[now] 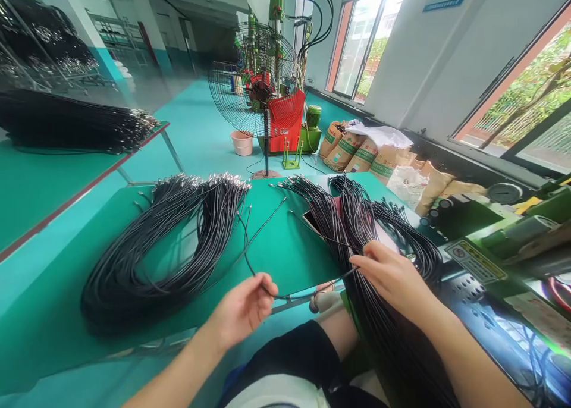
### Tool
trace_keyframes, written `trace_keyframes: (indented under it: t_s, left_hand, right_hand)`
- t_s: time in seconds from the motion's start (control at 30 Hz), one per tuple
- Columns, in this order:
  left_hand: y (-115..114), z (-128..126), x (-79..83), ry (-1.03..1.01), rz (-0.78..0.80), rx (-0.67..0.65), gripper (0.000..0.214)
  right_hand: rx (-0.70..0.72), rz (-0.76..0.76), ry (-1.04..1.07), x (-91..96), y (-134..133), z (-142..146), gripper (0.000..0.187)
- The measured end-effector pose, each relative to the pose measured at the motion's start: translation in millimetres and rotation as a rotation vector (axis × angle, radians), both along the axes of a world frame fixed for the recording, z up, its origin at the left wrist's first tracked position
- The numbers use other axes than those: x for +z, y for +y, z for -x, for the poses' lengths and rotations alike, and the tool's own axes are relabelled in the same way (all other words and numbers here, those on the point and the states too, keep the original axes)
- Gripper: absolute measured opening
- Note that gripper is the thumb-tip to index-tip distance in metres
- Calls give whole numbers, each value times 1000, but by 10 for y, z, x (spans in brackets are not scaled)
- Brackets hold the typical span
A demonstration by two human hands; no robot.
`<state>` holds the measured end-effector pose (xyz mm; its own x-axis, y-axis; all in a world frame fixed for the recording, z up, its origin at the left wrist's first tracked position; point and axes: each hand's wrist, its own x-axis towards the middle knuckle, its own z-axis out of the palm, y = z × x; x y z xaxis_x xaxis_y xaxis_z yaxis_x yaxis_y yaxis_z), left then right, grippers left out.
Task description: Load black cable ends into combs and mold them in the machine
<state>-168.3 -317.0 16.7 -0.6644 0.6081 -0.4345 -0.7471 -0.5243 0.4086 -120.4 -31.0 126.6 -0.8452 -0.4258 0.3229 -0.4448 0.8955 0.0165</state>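
A thin black cable (307, 290) sags between my two hands above the table's front edge. My left hand (250, 307) pinches it between thumb and forefinger, and beyond that grip the cable curves up over the green tabletop. With fingers closed, my right hand (390, 274) grips the cable over a bundle of black cables (328, 215) that hangs off the table's front. On the left lies a looped bundle of black cables (147, 277) with silvery ends at the back. A phone-like dark object (311, 220) is partly hidden under the right bundle.
A green machine (482, 241) with a gauge stands close on my right. Past the table are a black floor fan (263, 90), a pink bucket (241, 144) and paper sacks (352, 152). Another green table (66, 182) on the left bears a thick cable bundle (75, 122).
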Motion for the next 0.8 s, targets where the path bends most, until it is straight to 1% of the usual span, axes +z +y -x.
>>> trace_keyframes:
  t_s: [0.07, 0.1, 0.13, 0.17, 0.2, 0.27, 0.3, 0.37, 0.4, 0.43, 0.47, 0.5, 0.53, 0.57, 0.63, 0.7, 0.73, 0.77, 0.8]
  left_hand:
    - [212, -165, -26, 43, -36, -224, 18]
    - [317, -226, -19, 73, -67, -315, 19]
    - [416, -267, -1, 108, -100, -388, 20]
    - [504, -290, 23, 145, -126, -442, 21]
    - [576, -294, 48, 183, -143, -469, 22]
    - [661, -266, 86, 258, -141, -446, 26]
    - [669, -241, 93, 290, -115, -404, 26]
    - [614, -177, 81, 351, -11, -340, 26]
    - [556, -142, 65, 390, 56, -357, 25]
    - [485, -106, 47, 433, 122, -409, 24]
    - [408, -68, 32, 476, 182, -473, 24]
    - [334, -32, 24, 519, 235, -529, 25]
    - [270, 2, 28, 565, 281, -561, 25]
    - [224, 29, 45, 614, 325, -568, 25]
    - [213, 52, 118, 724, 398, -550, 26]
    - [311, 8, 220, 842, 421, -581, 23]
    - [389, -40, 269, 881, 399, -613, 21]
    - [476, -100, 310, 901, 357, -641, 20]
    - [561, -166, 342, 900, 290, -671, 20]
  right_hand:
    - [-54, 133, 55, 53, 111, -102, 23]
    - [-73, 172, 57, 80, 131, -146, 23]
    - [-86, 179, 26, 92, 128, -187, 24]
    - [-93, 155, -41, 78, 104, -226, 26]
    - [-94, 108, -134, 32, 61, -268, 28]
    - [-86, -6, -336, -167, -63, -360, 31]
    - [-74, -57, -417, -310, -132, -409, 29]
    - [-19, -125, -530, -624, -257, -499, 24]
    - [12, -141, -565, -767, -306, -530, 21]
    - [38, -134, -598, -884, -347, -545, 19]
    - [66, -96, -635, -966, -382, -539, 21]
    - [90, -16, -679, -1012, -417, -509, 24]
    - [102, 108, -728, -1023, -457, -455, 28]
    - [94, 270, -780, -1008, -505, -378, 30]
    - [-9, 688, -870, -923, -635, -169, 29]
    - [-134, 1159, -929, -797, -787, 65, 31]
    - [-144, 1378, -957, -716, -853, 169, 33]
    - [-116, 1562, -979, -618, -899, 251, 34]
    - [-66, 1698, -987, -497, -919, 303, 33]
